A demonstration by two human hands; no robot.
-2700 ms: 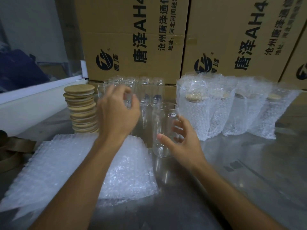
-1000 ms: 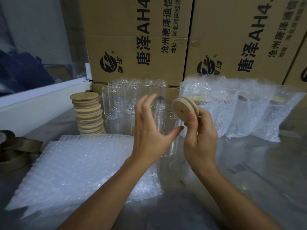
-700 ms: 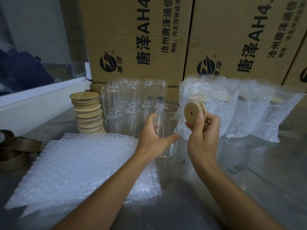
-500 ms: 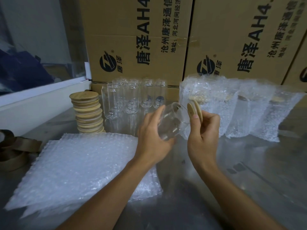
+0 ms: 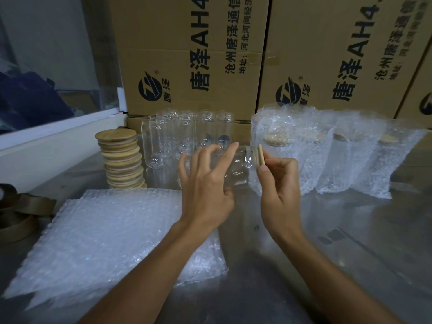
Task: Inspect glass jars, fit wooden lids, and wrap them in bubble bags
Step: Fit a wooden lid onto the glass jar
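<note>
Item: glass jar (image 5: 236,169), clear, held off the table (image 5: 327,265) and tipped onto its side. Long axis runs left to right; open mouth faces right, base toward the left under the palm.

Left hand (image 5: 205,190): curled round the jar body from the near side, thumb beneath, fingers over the top; index finger stretched along the glass toward the mouth.

Right hand (image 5: 279,183): pinches a wooden lid (image 5: 261,155), seen edge-on, its face square to the jar mouth. Lid sits just beside the rim, at or nearly at contact; whether it is seated cannot be told.

Governing relation: lid lies directly right of the mouth, on the jar's long axis. Judged next move: a short push leftward along that axis, the left hand bracing. A tilted lid would likely bind on the rim.

Stock, far left: lid stack (image 5: 121,160). Far centre: bare jars (image 5: 187,136), upright. Far right: wrapped jars (image 5: 327,155). Near left: bubble bags (image 5: 112,242), flat pile, needed after capping.
</note>
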